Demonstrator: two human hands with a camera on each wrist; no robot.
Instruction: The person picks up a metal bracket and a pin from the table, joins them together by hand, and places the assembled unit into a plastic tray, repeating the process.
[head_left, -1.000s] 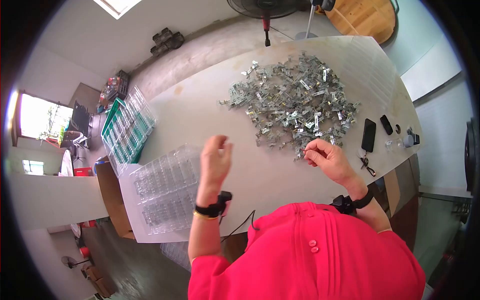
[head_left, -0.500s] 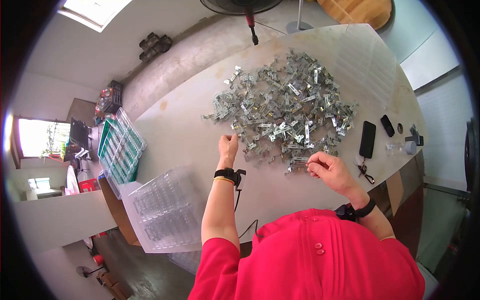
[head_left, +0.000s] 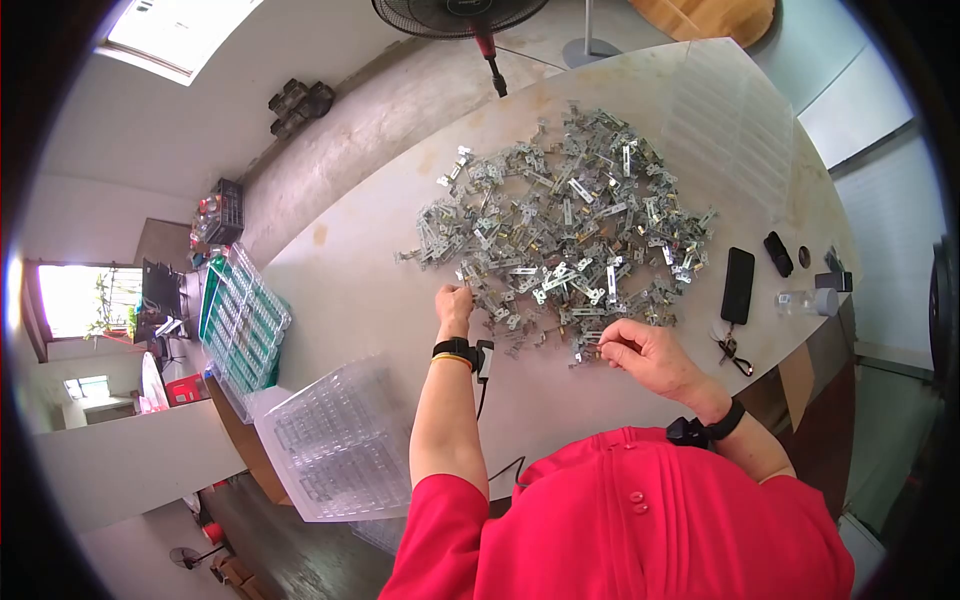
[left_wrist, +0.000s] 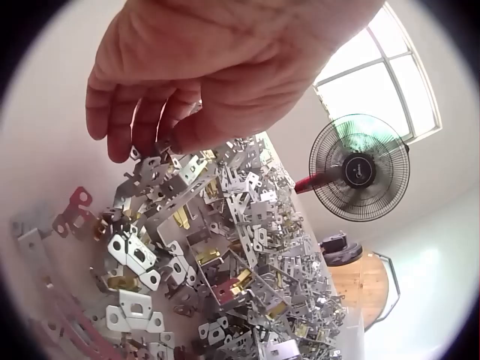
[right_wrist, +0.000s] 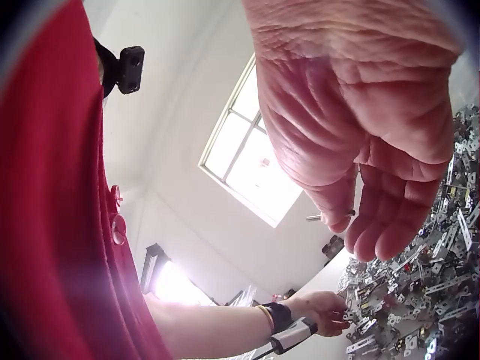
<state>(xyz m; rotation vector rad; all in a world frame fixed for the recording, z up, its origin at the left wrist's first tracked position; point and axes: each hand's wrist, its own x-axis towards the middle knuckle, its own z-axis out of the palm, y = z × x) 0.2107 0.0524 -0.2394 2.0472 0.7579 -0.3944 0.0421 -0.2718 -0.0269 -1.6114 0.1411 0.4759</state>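
A broad heap of small metal brackets [head_left: 560, 220], some with brass-coloured parts, is spread over the table [head_left: 345, 270]. At the heap's near left edge is my left hand [head_left: 455, 308], palm down. In the left wrist view its thumb and fingertips pinch a grey bracket [left_wrist: 148, 166] among the others. My right hand [head_left: 650, 358] is at the heap's near edge. Between its thumb and fingers it pinches a thin metal pin [right_wrist: 319, 218], whose end sticks out in the right wrist view; the curled fingers hide the rest.
Clear plastic trays [head_left: 335, 440] are stacked at the table's near left, beside a green tray [head_left: 240, 325] with clear ones. On the right lie a black phone [head_left: 738, 285], small snips [head_left: 733, 355] and a clear bottle [head_left: 805, 302]. A fan [head_left: 462, 15] stands beyond the table.
My left hand has moved from above the clear trays to the heap's left edge and taken a bracket there. The right hand stays close to the heap's near edge, still pinching. The head view has shifted.
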